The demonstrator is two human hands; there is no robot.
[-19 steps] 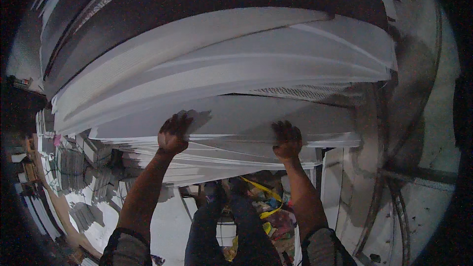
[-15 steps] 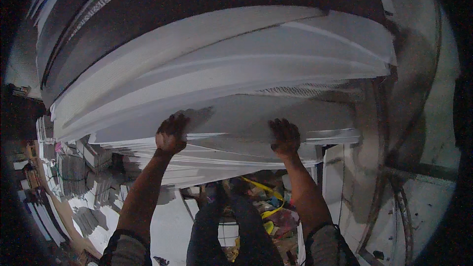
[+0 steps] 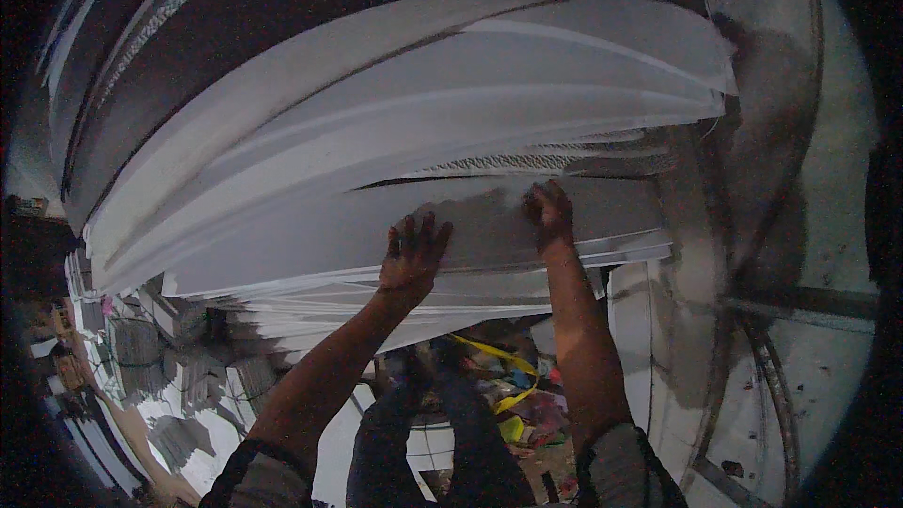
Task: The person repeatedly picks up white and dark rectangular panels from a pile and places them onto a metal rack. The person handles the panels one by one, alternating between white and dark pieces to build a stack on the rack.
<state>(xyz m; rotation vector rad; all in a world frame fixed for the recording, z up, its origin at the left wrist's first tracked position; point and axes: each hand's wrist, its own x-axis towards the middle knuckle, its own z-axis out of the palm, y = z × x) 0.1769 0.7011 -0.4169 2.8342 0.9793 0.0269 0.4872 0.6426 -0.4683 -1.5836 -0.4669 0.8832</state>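
A wide pale grey sheet (image 3: 310,235) lies across the front on a stack of thin white sheets (image 3: 442,305). My left hand (image 3: 412,256) rests on this grey sheet with its fingers spread, and holds nothing. Farther right, my right hand (image 3: 553,214) is over the same sheet, near its far edge. Its fingers look bent and close together, but dimness and blur hide whether they grip anything. Behind both hands rise more large curved-looking sheets (image 3: 404,122), overlapping in layers. A strip of patterned sheet (image 3: 489,164) shows between the layers.
Bundled grey-white pieces (image 3: 136,343) stand at the left. Below, a yellow strap (image 3: 499,353) and colourful scraps (image 3: 527,414) lie on the floor by my legs (image 3: 395,442). A pale wall (image 3: 767,179) rises at the right, with a dark ledge (image 3: 800,306) beside it.
My left hand has moved right across the grey sheet and spread its fingers. My right hand has shifted slightly farther away, its fingers bending. The view has tilted a little.
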